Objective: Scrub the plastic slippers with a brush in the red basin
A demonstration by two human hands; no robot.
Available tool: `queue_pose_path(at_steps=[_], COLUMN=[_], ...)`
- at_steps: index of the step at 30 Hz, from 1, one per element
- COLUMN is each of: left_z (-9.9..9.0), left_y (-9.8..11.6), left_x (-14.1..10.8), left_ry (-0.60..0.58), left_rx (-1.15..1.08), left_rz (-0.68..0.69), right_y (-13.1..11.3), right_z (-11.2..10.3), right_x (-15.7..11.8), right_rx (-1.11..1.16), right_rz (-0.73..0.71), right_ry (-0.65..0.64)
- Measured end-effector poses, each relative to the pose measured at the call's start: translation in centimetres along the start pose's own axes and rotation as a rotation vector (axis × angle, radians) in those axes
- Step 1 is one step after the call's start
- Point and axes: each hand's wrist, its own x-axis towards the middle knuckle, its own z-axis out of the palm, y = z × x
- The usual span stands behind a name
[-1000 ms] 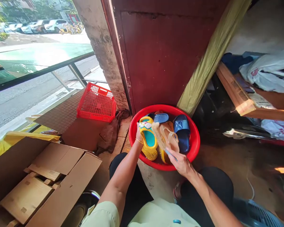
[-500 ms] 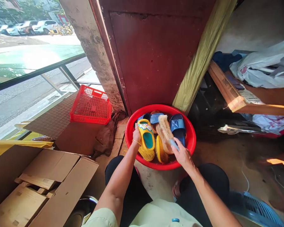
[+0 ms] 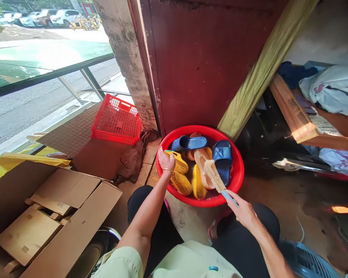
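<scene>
My left hand (image 3: 166, 161) is closed on a yellow slipper (image 3: 179, 162) at the left side of a red basin (image 3: 237, 166); its ribbed sole faces up. In my right hand (image 3: 243, 210) is the blue handle of a scrub brush (image 3: 215, 176), whose pale bristles are over the basin's right part, beside a beige slipper (image 3: 202, 162). Blue slippers (image 3: 222, 156) and more yellow ones (image 3: 198, 185) lie in the basin with some water.
A red plastic crate (image 3: 117, 121) stands on cardboard at the left. Nearer, an open cardboard box (image 3: 84, 216) holds wooden pieces. A dark red door (image 3: 200, 65) is behind the basin. At the lower right is a blue fan (image 3: 313, 258).
The yellow slipper in my left hand has turned from its decorated top to its sole. My right hand has drawn the brush back to the lower right. A blue slipper at the back now lies sideways.
</scene>
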Motion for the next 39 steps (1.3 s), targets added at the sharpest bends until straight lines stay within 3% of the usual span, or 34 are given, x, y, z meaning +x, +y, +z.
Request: queue_pose_path(at_steps=[2,4,6,8,14,21,26,30,33,36,39], left_z=[0.4,1.0,1.7,2.3,3.6,5.3,6.6,7.0,7.0,7.2,7.5], left_y=[0.5,0.7,0.3,-0.6,-3.1,-2.2,-0.3,0.0,-0.1,0.0,0.2], left_x=[-1.2,-2.4,-3.4,-3.9,-3.8,-3.6,-4.7,-5.8,-5.8,-5.4,-5.4], left_ry=[-0.117,-0.351,-0.576,-0.723,-0.943,-0.915,-0.853,-0.852,-0.884,-0.897,-0.879], left_rx=[0.124,0.264,0.416,0.540,0.703,0.637,0.358,0.164,0.061,-0.058,-0.169], left_rz=[0.237,0.346,0.308,0.249,0.269,0.266,0.280,0.096,-0.101,-0.241,-0.321], right_y=[0.5,0.6,0.4,0.3,0.8,1.2,-0.5,-3.4,-5.1,-5.1,-4.0], right_z=[-0.7,-1.3,-1.6,-1.8,-2.6,-2.7,0.7,3.9,4.7,4.0,2.6], right_x=[-0.8,-1.2,-1.2,-1.2,-1.7,-1.6,3.1,9.5,12.7,12.8,10.5], right_rx=[-0.088,-0.181,-0.259,-0.305,-0.282,-0.316,-0.218,-0.147,-0.088,-0.041,0.214], right_rz=[-0.058,-0.099,-0.110,-0.103,-0.207,-0.169,-0.157,-0.039,-0.023,-0.043,0.020], right_ry=[-0.005,0.002,0.018,0.054,0.073,0.022,-0.063,-0.036,-0.017,-0.054,-0.156])
